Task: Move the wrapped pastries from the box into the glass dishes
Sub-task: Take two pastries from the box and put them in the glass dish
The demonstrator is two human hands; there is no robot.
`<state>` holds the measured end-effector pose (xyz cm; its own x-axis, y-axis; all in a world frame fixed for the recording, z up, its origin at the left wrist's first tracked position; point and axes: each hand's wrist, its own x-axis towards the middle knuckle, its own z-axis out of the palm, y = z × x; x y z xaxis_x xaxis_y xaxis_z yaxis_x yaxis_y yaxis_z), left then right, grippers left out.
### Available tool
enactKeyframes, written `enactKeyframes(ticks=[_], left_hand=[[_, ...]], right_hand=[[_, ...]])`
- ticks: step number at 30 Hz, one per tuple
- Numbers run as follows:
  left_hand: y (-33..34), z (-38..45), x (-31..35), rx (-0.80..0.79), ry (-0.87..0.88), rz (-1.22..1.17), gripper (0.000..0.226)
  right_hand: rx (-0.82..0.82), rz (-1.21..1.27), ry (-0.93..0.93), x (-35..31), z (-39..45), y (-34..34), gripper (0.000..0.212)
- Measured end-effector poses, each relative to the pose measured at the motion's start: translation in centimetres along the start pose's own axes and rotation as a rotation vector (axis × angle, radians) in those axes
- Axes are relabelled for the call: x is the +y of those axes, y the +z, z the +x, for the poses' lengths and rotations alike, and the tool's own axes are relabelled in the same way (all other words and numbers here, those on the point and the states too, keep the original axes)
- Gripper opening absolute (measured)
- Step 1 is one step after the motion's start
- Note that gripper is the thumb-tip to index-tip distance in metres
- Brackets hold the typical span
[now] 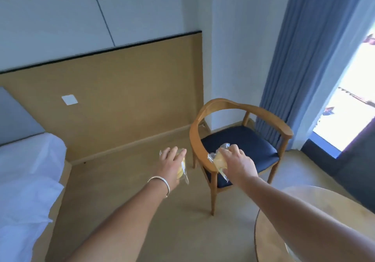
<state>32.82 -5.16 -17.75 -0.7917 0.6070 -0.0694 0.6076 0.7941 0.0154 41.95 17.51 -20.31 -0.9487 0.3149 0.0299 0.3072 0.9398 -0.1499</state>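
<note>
Both arms reach forward over the floor. My left hand [171, 164], with a silver bangle on its wrist, grips a yellow pastry in clear wrap [182, 169]; most of it is hidden under the palm. My right hand [237, 163] grips a second wrapped yellow pastry [218, 160], held in front of the chair's armrest. Neither the box nor any glass dish is in view.
A wooden armchair [239, 137] with a dark blue seat stands ahead, right of centre. A round wooden table [269, 231] edge shows at the lower right. A bed with white sheets [26, 180] fills the left. Blue curtains [308, 58] and a bright window are at the right.
</note>
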Motion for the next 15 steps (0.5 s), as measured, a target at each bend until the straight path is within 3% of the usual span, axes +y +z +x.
enactKeyframes(ticks=[8,15], left_hand=[[0.0,12.7,14.0,-0.003,0.433,0.036,0.098],[1.4,20.9,24.2,-0.021,0.811,0.023,0.094]], right_hand=[[0.047,-0.006,0.420,14.7,-2.8,-1.9,0.066],[0.046,-0.032,0.827,21.3,-6.7,-3.5,0.062]])
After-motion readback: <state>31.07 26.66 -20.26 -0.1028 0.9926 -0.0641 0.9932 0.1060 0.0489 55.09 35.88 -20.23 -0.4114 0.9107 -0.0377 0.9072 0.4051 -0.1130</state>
